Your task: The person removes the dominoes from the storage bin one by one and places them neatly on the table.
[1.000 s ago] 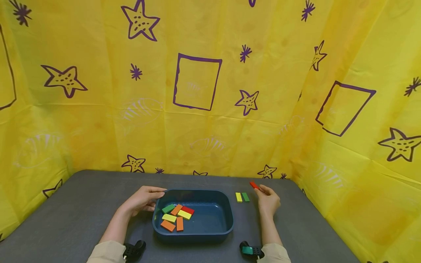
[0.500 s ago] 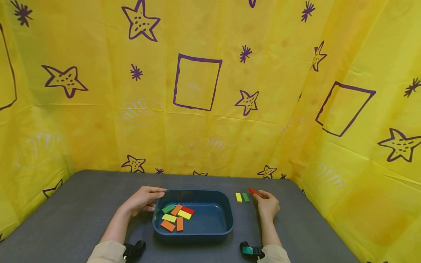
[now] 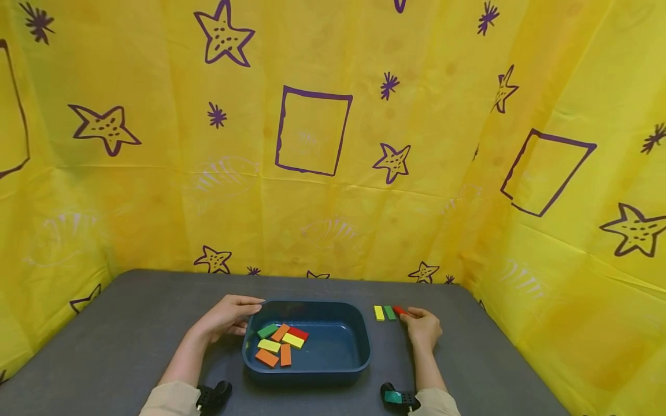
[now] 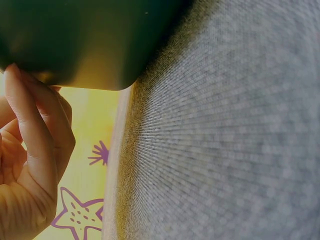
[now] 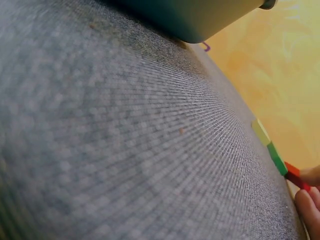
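Note:
My left hand (image 3: 229, 315) holds the dark blue rectangular tub (image 3: 307, 373) at its back left corner, fingers at the rim and outer wall. In the left wrist view its curled fingers (image 4: 37, 117) meet the tub's wall. Off to the tub's right, my right hand (image 3: 424, 328) pinches a red block (image 3: 399, 310), seen in the right wrist view close beside the green block (image 5: 276, 159). A yellow block (image 3: 379, 313) stands left of the green one, making a short row. Inside the tub, at its left, lie several flat blocks: orange, yellow, green and red.
The grey table (image 3: 156, 312) carries the tub and the row of blocks. A yellow curtain (image 3: 333, 219) with purple starfish drawings rises behind the table and along both sides. A black wrist strap (image 3: 398, 397) sits at the right sleeve.
My right hand has brought the red block nearer and down beside the green block, turning it into line with the row. My left hand has stayed at the tub.

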